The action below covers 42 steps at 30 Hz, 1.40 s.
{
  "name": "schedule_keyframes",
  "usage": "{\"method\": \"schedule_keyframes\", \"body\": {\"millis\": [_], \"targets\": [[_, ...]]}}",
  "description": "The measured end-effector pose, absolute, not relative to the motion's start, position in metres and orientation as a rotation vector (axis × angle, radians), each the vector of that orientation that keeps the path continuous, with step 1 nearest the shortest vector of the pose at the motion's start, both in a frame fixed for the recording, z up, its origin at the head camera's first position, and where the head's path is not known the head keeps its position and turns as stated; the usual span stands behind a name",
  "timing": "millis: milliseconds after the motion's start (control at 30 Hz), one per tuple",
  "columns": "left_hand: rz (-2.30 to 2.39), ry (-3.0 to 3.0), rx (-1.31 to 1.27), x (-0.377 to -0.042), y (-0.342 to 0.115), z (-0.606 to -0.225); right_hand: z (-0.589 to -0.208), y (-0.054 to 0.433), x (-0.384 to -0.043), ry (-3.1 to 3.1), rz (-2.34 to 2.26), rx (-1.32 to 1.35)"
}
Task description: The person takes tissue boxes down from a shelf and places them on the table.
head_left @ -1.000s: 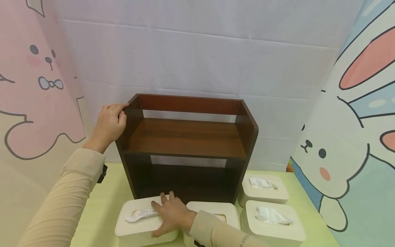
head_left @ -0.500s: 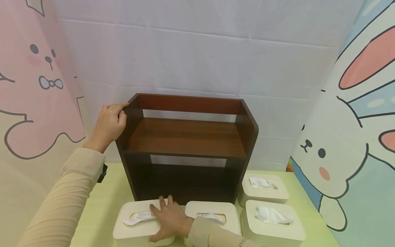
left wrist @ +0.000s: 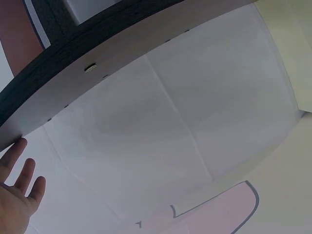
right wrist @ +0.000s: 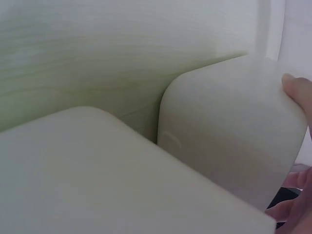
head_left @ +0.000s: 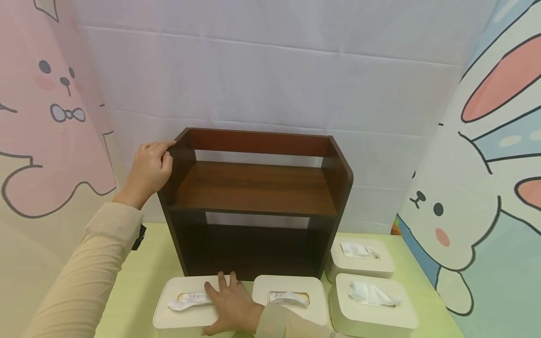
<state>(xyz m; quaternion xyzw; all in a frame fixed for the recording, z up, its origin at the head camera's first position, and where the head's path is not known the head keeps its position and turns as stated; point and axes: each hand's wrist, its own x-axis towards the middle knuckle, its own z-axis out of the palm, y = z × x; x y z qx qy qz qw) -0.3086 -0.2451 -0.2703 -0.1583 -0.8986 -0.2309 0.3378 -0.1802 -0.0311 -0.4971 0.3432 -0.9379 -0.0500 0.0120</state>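
Note:
My left hand [head_left: 150,171] rests at the upper left side of a dark brown two-tier shelf [head_left: 258,188]. In the left wrist view, loosely extended fingers [left wrist: 23,178] have one tip at the panel's outer face. My right hand [head_left: 232,303] spans the right end of a cream tissue box [head_left: 183,317], thumb at the near edge and spread fingertips at the far edge. The right wrist view shows the thumb on this box [right wrist: 224,126]. Beside it, another tissue box [head_left: 291,284] is partly covered by the right sleeve. Both boxes stand before the shelf, tissues poking from their slots.
Two more tissue boxes stand right of the shelf, a front one [head_left: 376,305] and a rear one [head_left: 359,258]. All are on a pale green tabletop [head_left: 139,277]. A white cloth backdrop [head_left: 270,84] hangs behind, with cartoon-printed cloths at both sides.
My right hand and the left tissue box have shifted slightly left and toward me, baring the neighbouring box's slot. The left hand and shelf stay put.

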Motion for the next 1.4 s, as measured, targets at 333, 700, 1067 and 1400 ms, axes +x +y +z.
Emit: {"method": "schedule_keyframes", "body": {"millis": [333, 700, 1067, 1400], "targets": [[-0.604, -2.341, -0.402, -0.306, -0.246, -0.269, -0.489, -0.028, -0.178, -2.956, -0.123, 1.131], [-0.559, -2.343, -0.384, -0.301, -0.247, -0.267, -0.465, -0.008, -0.193, -2.918, 0.025, 1.200], [-0.500, -2.334, -0.347, -0.280, -0.248, -0.273, -0.433, 0.038, -0.197, -2.736, 0.190, 1.113], [-0.420, -2.284, -0.304, -0.247, -0.254, -0.289, -0.403, 0.097, -0.195, -2.596, 0.222, 0.917]]}}
